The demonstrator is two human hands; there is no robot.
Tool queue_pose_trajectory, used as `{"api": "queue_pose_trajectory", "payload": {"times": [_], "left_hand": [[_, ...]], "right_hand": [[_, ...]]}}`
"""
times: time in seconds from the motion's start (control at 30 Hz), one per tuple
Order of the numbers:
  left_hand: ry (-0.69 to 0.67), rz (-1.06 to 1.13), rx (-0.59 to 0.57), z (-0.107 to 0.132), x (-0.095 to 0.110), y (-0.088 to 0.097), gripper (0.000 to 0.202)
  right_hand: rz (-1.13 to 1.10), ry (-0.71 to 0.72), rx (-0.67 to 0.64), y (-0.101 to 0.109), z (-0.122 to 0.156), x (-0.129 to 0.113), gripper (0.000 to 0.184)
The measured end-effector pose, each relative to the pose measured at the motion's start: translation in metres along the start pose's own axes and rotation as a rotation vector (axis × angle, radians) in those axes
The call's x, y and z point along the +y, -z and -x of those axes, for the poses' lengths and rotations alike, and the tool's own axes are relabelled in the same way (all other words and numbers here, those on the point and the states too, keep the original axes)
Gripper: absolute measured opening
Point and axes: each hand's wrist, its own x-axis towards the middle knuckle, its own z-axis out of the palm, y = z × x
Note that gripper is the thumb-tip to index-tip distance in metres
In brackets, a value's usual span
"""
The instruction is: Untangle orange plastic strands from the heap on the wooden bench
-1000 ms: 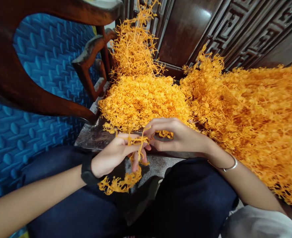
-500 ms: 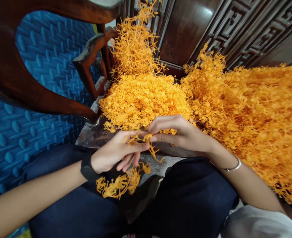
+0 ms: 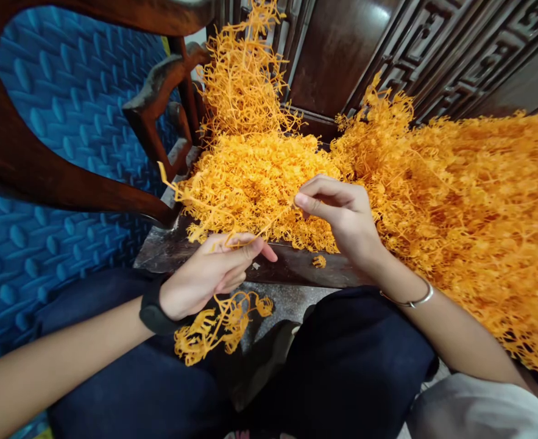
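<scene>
My left hand (image 3: 209,277) grips a small bunch of orange stringy strands (image 3: 214,326) that hangs below the palm over my dark trouser leg. My right hand (image 3: 344,216) is raised above the edge of a dark wooden surface (image 3: 278,268) and pinches one thin orange strand (image 3: 269,225) that stretches down to my left fingertips. Right behind both hands lies a heap of the same orange strands (image 3: 259,177). A black band sits on my left wrist and a thin metal bangle on my right.
A much larger mass of orange strands (image 3: 470,213) fills the right side. A dark carved wooden chair arm (image 3: 159,116) and blue padded matting (image 3: 67,110) are at the left. Carved dark wood panels (image 3: 433,49) stand behind. A loose orange crumb (image 3: 318,261) lies on the wooden edge.
My right hand has lifted up and away from my left hand, drawing a single strand out of the bunch. My left hand has stayed low with the bunch.
</scene>
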Motion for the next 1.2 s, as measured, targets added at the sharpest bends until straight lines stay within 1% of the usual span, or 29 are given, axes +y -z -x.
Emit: {"api": "queue_pose_trajectory", "payload": {"times": [0.13, 0.23, 0.37, 0.43, 0.47, 0.5, 0.57, 0.6, 0.63, 0.67, 0.73, 0.8, 0.9, 0.97, 1.03, 1.1, 1.13, 1.2], "left_hand": [[-0.042, 0.014, 0.035, -0.003, 0.000, -0.002, 0.024], [-0.055, 0.021, 0.053, -0.006, 0.002, -0.005, 0.025], [-0.075, 0.035, 0.070, -0.008, 0.003, -0.007, 0.027], [-0.086, 0.045, 0.082, -0.006, 0.001, -0.007, 0.027], [-0.086, 0.055, 0.092, -0.004, -0.001, -0.007, 0.027], [-0.075, 0.067, 0.104, -0.002, -0.003, -0.007, 0.027], [-0.023, 0.085, 0.112, 0.003, -0.008, -0.007, 0.026], [0.005, 0.087, 0.099, 0.005, -0.010, -0.008, 0.026], [0.023, 0.085, 0.076, 0.006, -0.011, -0.008, 0.027], [0.026, 0.082, 0.047, 0.006, -0.011, -0.009, 0.027], [-0.005, 0.087, 0.005, 0.004, -0.009, -0.011, 0.029], [-0.039, 0.115, -0.006, 0.000, -0.006, -0.013, 0.032], [-0.037, 0.141, -0.054, -0.004, -0.003, -0.017, 0.034], [-0.049, 0.154, -0.086, -0.006, -0.002, -0.020, 0.033], [-0.076, 0.185, -0.080, -0.007, -0.002, -0.022, 0.029], [-0.080, 0.238, -0.066, -0.007, -0.002, -0.023, 0.027], [-0.074, 0.267, -0.066, -0.007, -0.002, -0.024, 0.027], [-0.071, 0.319, -0.079, -0.006, -0.001, -0.024, 0.027]], "right_hand": [[-0.003, -0.060, 0.039, 0.001, -0.005, 0.003, 0.020], [0.032, -0.059, 0.070, 0.003, -0.008, 0.002, 0.020], [0.067, -0.052, 0.035, 0.002, -0.012, -0.001, 0.021], [0.074, -0.061, 0.035, 0.007, -0.017, 0.001, 0.019], [0.072, -0.060, 0.074, 0.012, -0.020, 0.004, 0.017], [0.066, -0.050, 0.145, 0.019, -0.023, 0.007, 0.015], [0.082, -0.009, 0.340, 0.035, -0.030, 0.017, 0.014], [0.122, 0.017, 0.424, 0.043, -0.033, 0.023, 0.015], [0.199, 0.035, 0.452, 0.049, -0.037, 0.029, 0.014], [0.281, 0.048, 0.444, 0.053, -0.040, 0.034, 0.013], [0.419, 0.050, 0.363, 0.055, -0.046, 0.044, 0.009], [0.466, 0.042, 0.319, 0.052, -0.054, 0.053, 0.011], [0.452, 0.020, 0.372, 0.047, -0.064, 0.064, 0.018], [0.427, 0.016, 0.411, 0.045, -0.065, 0.065, 0.027], [0.390, 0.030, 0.416, 0.042, -0.057, 0.055, 0.029], [0.334, 0.045, 0.334, 0.037, -0.039, 0.030, 0.018], [0.300, 0.047, 0.242, 0.035, -0.028, 0.013, 0.010], [0.226, 0.073, -0.004, 0.033, -0.002, -0.022, 0.007]]}}
